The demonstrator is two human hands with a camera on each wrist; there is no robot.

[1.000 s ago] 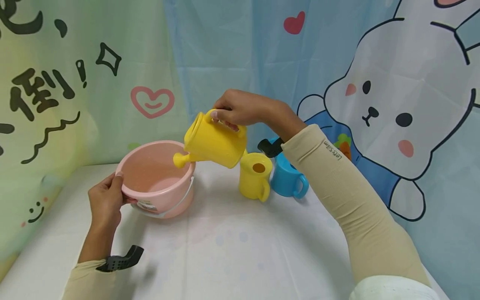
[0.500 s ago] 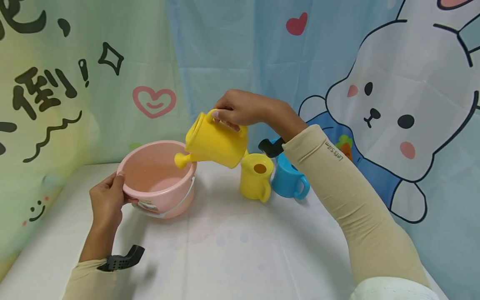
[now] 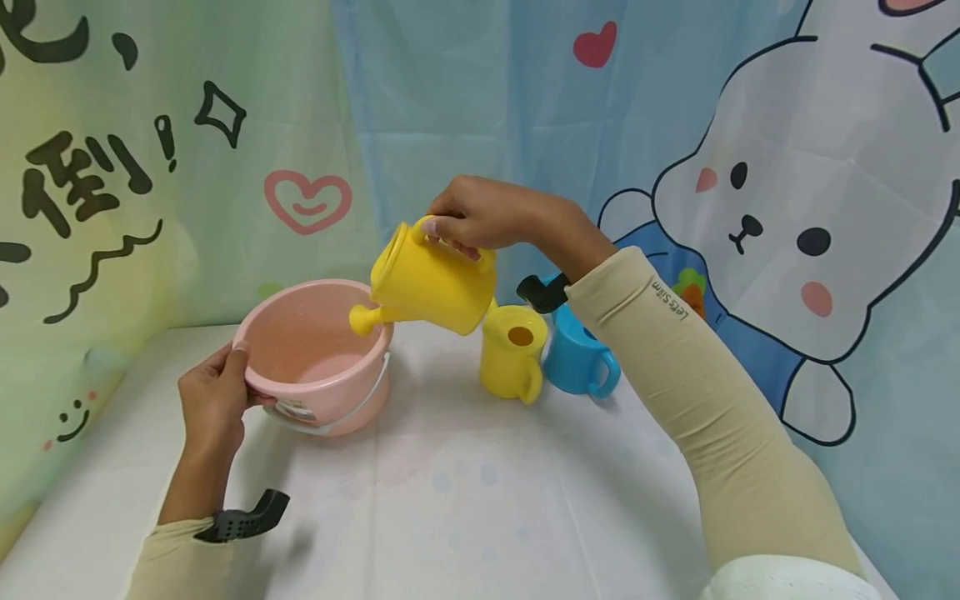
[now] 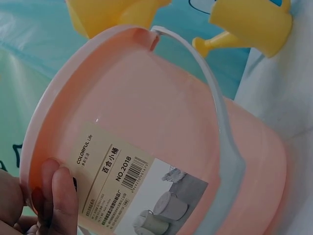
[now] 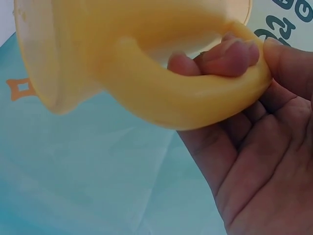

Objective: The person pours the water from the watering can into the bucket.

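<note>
Yellow watering can (image 3: 442, 287), tilted, with pink bucket (image 3: 347, 396).
Right hand (image 3: 487, 212): grip curled round the watering can's handle, spout head over the bucket's opening, near its right rim. Left hand (image 3: 213, 392): grip pinching the bucket's left rim. Standing on white tabletop (image 3: 450, 492), to the right: second yellow can (image 3: 510, 367); blue can (image 3: 573, 362) just beside.
</note>
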